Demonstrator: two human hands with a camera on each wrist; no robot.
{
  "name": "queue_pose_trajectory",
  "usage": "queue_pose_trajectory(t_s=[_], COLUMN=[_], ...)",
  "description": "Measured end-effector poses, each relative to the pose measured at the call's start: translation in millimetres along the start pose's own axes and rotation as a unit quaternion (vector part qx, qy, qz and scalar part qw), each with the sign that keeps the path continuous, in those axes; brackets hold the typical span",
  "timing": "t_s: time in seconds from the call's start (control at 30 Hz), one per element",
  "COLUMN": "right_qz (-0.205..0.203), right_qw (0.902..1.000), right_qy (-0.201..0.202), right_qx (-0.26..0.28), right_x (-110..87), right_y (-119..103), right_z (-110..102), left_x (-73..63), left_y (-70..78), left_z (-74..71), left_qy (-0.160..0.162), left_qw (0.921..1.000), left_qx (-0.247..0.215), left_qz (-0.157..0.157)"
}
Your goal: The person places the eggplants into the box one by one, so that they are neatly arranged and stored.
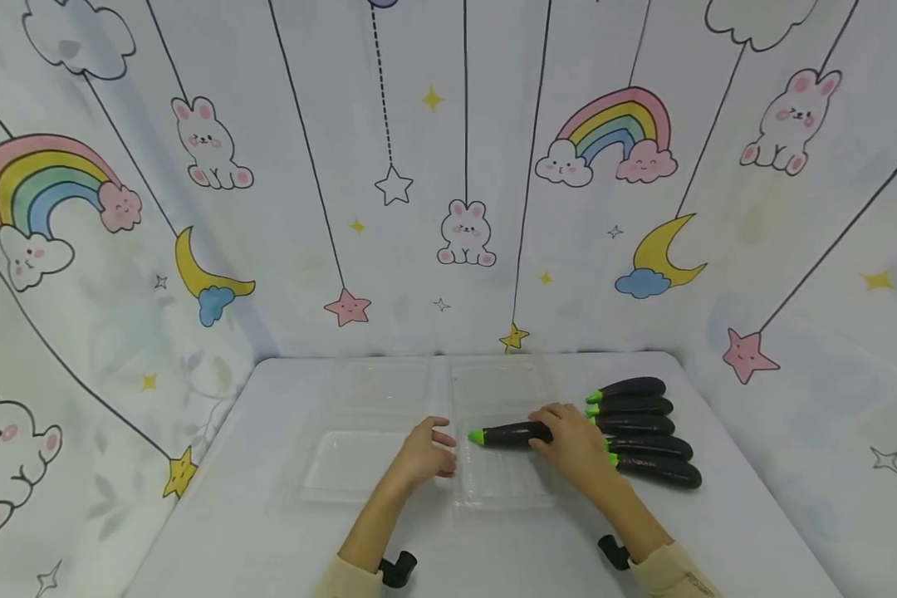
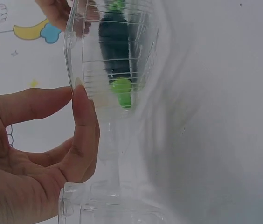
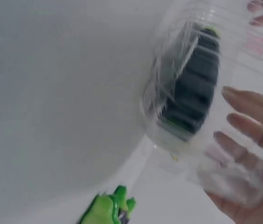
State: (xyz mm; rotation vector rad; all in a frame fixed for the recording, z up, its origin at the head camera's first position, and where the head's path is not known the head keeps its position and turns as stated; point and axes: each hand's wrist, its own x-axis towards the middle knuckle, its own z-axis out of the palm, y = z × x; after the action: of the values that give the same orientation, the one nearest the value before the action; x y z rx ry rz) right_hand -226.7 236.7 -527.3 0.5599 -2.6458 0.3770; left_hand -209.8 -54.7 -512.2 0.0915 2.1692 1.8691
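One dark eggplant (image 1: 512, 434) with a bright green cap lies in the tray of a clear plastic clamshell box (image 1: 502, 488), cap toward the left. My left hand (image 1: 422, 453) pinches that box's left rim between thumb and index finger, as the left wrist view shows. At the eggplant's rounded end is my right hand (image 1: 575, 444); in the right wrist view its fingers (image 3: 248, 105) look loosely extended, seen partly through the clear plastic, with fingertips beside the dark eggplant (image 3: 194, 84).
Several more eggplants (image 1: 646, 425) lie in a column on the right, caps pointing left. A second clear clamshell box (image 1: 344, 465) sits to the left with its lid folded back. A patterned cloth (image 1: 433, 124) hangs behind the white table (image 1: 224, 498).
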Motion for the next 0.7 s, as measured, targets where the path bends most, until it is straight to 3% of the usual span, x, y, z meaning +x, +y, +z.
queue_pose_trajectory(t_s=[0.27, 0.4, 0.7], right_qz=[0.061, 0.068, 0.095], right_qw=[0.9957, 0.9936, 0.9925], right_qy=[0.068, 0.088, 0.07], right_qx=[0.015, 0.022, 0.029], right_x=[-19.0, -30.6, -56.8], right_y=[27, 45, 80], right_z=[-28, -44, -67], left_x=[-2.0, -1.7, 2.1], left_y=[1.7, 2.6, 3.0], left_z=[-1.7, -4.2, -9.2], left_qy=[0.003, -0.005, -0.024], left_qw=[1.0, 1.0, 0.9992], left_qx=[0.004, -0.003, -0.02], left_qz=[-0.002, -0.004, -0.023])
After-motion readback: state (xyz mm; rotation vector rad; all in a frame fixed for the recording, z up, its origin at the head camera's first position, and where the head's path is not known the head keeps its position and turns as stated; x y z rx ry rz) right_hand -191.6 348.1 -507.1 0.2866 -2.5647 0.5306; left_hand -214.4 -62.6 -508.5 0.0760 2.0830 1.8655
